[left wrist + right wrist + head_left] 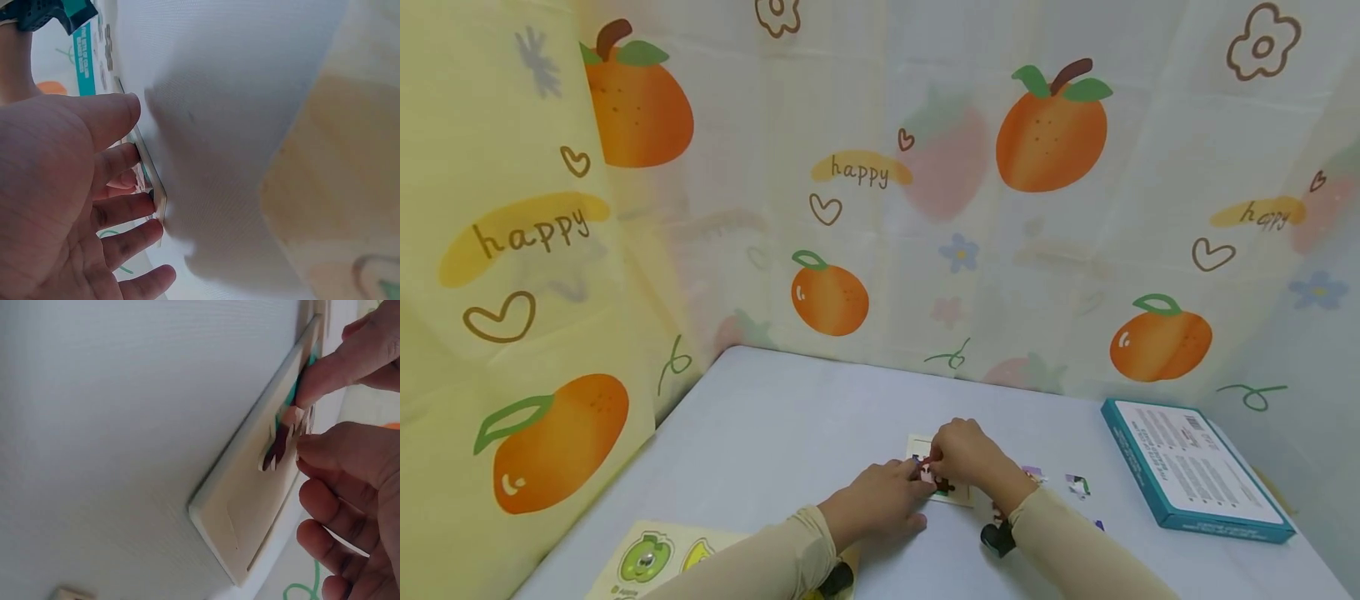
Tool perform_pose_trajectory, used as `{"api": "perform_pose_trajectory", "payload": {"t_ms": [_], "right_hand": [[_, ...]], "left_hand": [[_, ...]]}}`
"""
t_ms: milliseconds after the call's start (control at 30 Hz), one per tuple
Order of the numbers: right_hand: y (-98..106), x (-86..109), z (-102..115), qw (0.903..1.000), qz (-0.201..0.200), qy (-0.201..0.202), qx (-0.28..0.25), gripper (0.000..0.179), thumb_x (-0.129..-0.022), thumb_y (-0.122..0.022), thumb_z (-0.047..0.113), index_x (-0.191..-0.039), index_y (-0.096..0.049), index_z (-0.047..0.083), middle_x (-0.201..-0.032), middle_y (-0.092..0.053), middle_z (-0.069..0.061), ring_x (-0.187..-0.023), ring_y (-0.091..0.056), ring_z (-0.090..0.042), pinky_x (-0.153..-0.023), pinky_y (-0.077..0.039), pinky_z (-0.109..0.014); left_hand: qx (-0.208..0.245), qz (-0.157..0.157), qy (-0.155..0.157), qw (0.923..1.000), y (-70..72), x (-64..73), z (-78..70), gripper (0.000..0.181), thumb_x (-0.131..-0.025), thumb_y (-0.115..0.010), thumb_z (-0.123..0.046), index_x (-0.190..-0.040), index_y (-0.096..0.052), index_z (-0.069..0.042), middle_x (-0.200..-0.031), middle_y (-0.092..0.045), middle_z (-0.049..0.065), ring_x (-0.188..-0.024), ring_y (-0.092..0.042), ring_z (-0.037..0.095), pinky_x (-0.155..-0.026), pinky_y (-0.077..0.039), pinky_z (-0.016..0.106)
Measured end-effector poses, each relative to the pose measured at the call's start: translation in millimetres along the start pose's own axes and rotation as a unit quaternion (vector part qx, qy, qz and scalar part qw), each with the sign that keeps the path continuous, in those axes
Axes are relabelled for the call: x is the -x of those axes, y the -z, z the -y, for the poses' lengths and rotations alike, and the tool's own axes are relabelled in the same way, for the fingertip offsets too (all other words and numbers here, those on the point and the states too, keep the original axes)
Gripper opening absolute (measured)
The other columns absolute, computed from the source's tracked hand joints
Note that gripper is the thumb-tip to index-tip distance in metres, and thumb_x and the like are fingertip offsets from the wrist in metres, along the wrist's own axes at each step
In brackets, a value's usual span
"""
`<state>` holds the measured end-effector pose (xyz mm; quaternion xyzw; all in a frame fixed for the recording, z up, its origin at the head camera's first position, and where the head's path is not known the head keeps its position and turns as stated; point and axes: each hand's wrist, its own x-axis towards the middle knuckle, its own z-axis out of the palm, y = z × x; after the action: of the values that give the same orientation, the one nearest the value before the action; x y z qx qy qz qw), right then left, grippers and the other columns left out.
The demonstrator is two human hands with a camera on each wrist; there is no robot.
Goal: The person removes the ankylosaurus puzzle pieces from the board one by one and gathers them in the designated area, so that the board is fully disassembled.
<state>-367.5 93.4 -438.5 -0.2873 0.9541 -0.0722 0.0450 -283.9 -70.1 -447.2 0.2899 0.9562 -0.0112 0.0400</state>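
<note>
A small wooden puzzle board point(961, 498) lies on the white table, with dark, green and pinkish pieces set in it. My right hand point(972, 454) is over the board's upper part. Its thumb and a finger pinch a small puzzle piece point(301, 449), mostly hidden by the fingertips. From the left, my left hand point(882, 498) rests its fingers on the board and the pieces. In the left wrist view that hand point(69, 206) has its fingers only slightly bent, touching the board edge point(157, 187). Bare wood point(231, 506) shows at the board's near end in the right wrist view.
Loose puzzle pieces point(1078, 486) lie right of the board, some partly behind my right forearm. A teal-edged box point(1206, 467) lies flat at the far right. A fruit-picture board point(640, 575) sits at the front left, under my left sleeve. A printed curtain point(880, 275) stands behind the table.
</note>
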Motion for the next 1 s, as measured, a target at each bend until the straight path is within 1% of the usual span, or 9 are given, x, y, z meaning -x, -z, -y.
{"api": "perform_pose_trajectory", "payload": {"t_ms": [33, 100, 267, 367, 533, 667, 767, 867, 1000], "right_hand": [[0, 0.2, -1, 1.0, 0.0, -0.002, 0.0, 0.014, -0.081, -0.079, 0.023, -0.07, -0.071, 0.019, -0.065, -0.053, 0.01, -0.072, -0.046, -0.015, -0.075, -0.039, -0.038], [1, 1.1, -3, 1.0, -0.004, -0.002, 0.001, 0.014, -0.08, -0.079, 0.024, -0.07, -0.071, 0.019, -0.065, -0.053, 0.01, -0.072, -0.046, -0.015, -0.075, -0.039, -0.038], [4, 7.5, -14, 0.9996, -0.026, -0.002, 0.004, 0.012, -0.079, -0.078, 0.025, -0.07, -0.071, 0.02, -0.065, -0.053, 0.011, -0.071, -0.045, -0.014, -0.075, -0.039, -0.037], [10, 17.8, -23, 0.9993, -0.035, -0.005, -0.005, 0.012, -0.079, -0.079, 0.024, -0.071, -0.072, 0.019, -0.066, -0.053, 0.012, -0.07, -0.045, -0.014, -0.073, -0.04, -0.036], [19, 40.9, -37, 0.9989, -0.039, -0.011, -0.025, 0.012, -0.079, -0.079, 0.021, -0.07, -0.071, 0.02, -0.066, -0.053, 0.011, -0.069, -0.046, -0.013, -0.067, -0.041, -0.034], [21, 61.2, -46, 0.9981, -0.026, -0.027, -0.049, 0.013, -0.079, -0.08, 0.022, -0.071, -0.07, 0.021, -0.068, -0.053, 0.011, -0.069, -0.047, -0.012, -0.062, -0.044, -0.029], [21, 78.2, -51, 0.9976, -0.014, -0.02, -0.064, 0.013, -0.078, -0.082, 0.025, -0.071, -0.071, 0.023, -0.068, -0.053, 0.012, -0.069, -0.048, -0.011, -0.06, -0.046, -0.026], [21, 94.8, -54, 0.9969, 0.001, 0.003, -0.078, 0.014, -0.078, -0.082, 0.026, -0.07, -0.071, 0.027, -0.068, -0.054, 0.015, -0.069, -0.049, -0.01, -0.06, -0.046, -0.025], [19, 112.1, -57, 0.9917, 0.04, 0.039, -0.115, 0.014, -0.078, -0.082, 0.027, -0.07, -0.07, 0.03, -0.067, -0.055, 0.017, -0.066, -0.05, -0.007, -0.057, -0.045, -0.025]], "left_hand": [[0.0, 0.001, 0.0, 1.0, -0.1, -0.1, -0.5, 0.05, -0.092, -0.062, -0.051, -0.138, -0.056, -0.032, -0.139, -0.049, 0.0, -0.124, -0.047, 0.018, -0.091, -0.046, 0.039], [0.0, 0.001, -0.002, 1.0, -0.2, -0.2, -1.6, 0.05, -0.092, -0.062, -0.051, -0.138, -0.057, -0.032, -0.132, -0.052, -0.001, -0.119, -0.05, 0.017, -0.088, -0.047, 0.037], [-0.005, -0.008, -0.009, 0.9999, -0.3, -0.9, -3.5, 0.049, -0.091, -0.064, -0.049, -0.136, -0.058, -0.031, -0.111, -0.053, -0.004, -0.102, -0.052, 0.012, -0.079, -0.048, 0.032], [-0.007, -0.015, -0.009, 0.9998, -2.0, -2.1, -3.4, 0.049, -0.091, -0.064, -0.049, -0.136, -0.059, -0.031, -0.11, -0.052, -0.004, -0.099, -0.052, 0.012, -0.078, -0.048, 0.032], [-0.009, -0.014, 0.0, 0.9999, -1.0, -4.4, -0.6, 0.051, -0.091, -0.063, -0.051, -0.138, -0.057, -0.031, -0.113, -0.053, -0.003, -0.105, -0.053, 0.014, -0.08, -0.048, 0.033], [-0.013, -0.012, 0.006, 0.9998, 4.6, -3.5, -0.6, 0.053, -0.092, -0.062, -0.051, -0.14, -0.056, -0.03, -0.118, -0.053, -0.001, -0.111, -0.053, 0.017, -0.084, -0.048, 0.034], [-0.012, -0.014, 0.005, 0.9998, 6.2, -2.7, -1.6, 0.052, -0.092, -0.063, -0.05, -0.139, -0.056, -0.03, -0.119, -0.054, 0.0, -0.112, -0.053, 0.018, -0.084, -0.048, 0.035], [-0.009, -0.012, 0.005, 0.9999, 5.2, -1.8, -2.3, 0.052, -0.091, -0.063, -0.05, -0.139, -0.057, -0.03, -0.119, -0.054, 0.001, -0.113, -0.053, 0.018, -0.084, -0.049, 0.035], [-0.008, -0.006, 0.006, 0.9999, 3.2, -0.2, -2.8, 0.052, -0.091, -0.063, -0.05, -0.139, -0.057, -0.03, -0.12, -0.054, 0.001, -0.113, -0.053, 0.018, -0.084, -0.048, 0.035]]}}
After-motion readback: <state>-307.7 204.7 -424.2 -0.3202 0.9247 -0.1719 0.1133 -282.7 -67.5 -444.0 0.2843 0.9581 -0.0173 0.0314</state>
